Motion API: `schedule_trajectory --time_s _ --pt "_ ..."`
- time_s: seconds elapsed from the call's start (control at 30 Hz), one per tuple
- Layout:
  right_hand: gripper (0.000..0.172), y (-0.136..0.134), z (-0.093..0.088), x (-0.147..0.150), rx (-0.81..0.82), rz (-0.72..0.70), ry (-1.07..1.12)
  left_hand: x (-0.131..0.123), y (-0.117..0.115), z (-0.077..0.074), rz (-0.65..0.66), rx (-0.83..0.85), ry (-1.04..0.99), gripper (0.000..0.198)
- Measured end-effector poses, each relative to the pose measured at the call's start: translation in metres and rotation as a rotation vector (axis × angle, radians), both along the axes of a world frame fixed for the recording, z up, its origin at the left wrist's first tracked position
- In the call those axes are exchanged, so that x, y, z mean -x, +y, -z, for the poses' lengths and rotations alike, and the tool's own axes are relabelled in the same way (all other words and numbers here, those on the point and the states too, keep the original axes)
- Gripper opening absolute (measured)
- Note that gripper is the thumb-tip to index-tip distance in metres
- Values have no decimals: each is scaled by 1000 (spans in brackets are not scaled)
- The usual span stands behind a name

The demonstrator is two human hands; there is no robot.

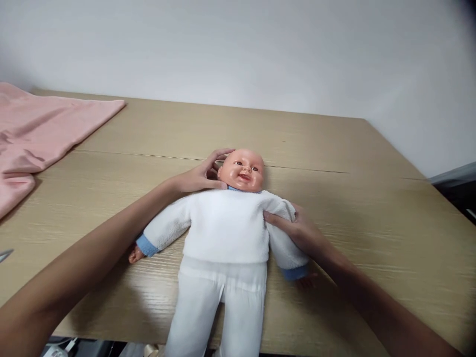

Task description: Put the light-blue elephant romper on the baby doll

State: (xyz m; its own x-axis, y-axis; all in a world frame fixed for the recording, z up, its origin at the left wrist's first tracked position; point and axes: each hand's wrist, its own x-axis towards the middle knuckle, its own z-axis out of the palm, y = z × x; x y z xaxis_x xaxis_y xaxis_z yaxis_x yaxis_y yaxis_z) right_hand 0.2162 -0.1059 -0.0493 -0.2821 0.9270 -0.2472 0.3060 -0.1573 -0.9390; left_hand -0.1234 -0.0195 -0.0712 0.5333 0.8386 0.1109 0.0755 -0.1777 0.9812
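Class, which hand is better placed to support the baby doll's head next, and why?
Probably left: the left hand curls beside the baby doll's head, whereas the right hand grasps the white sleeve, farther away.

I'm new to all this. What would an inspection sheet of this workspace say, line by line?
Surface: wood-look tabletop, a thin seam running across it.
Things in hand: doll on its back, face up, in white clothes with blue cuffs; feet out of view.
Clutter: pink cloth at far left; shiny sliver at the left edge, too cut off to identify.
Grips: bare hands; left grip against the doll's head, right grip around its upper arm.
Cables: apparently one white cable, below the near edge.
Surroundings: plain wall behind; something dark beyond the right edge.
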Motion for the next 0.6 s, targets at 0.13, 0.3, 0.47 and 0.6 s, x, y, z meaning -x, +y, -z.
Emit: schedule_trajectory --time_s 0.13,0.3,0.47,0.6 --pt "48 3 1 2 -1 14 21 0 14 8 61 -21 -34 117" --pt "50 15 5 6 -24 79 24 -2 36 15 61 -53 -59 115" --pt "60 42 12 3 -47 135 16 -3 59 13 32 -54 -51 126" --pt "65 56 14 -3 -51 73 -10 -1 72 7 48 -58 18 124"
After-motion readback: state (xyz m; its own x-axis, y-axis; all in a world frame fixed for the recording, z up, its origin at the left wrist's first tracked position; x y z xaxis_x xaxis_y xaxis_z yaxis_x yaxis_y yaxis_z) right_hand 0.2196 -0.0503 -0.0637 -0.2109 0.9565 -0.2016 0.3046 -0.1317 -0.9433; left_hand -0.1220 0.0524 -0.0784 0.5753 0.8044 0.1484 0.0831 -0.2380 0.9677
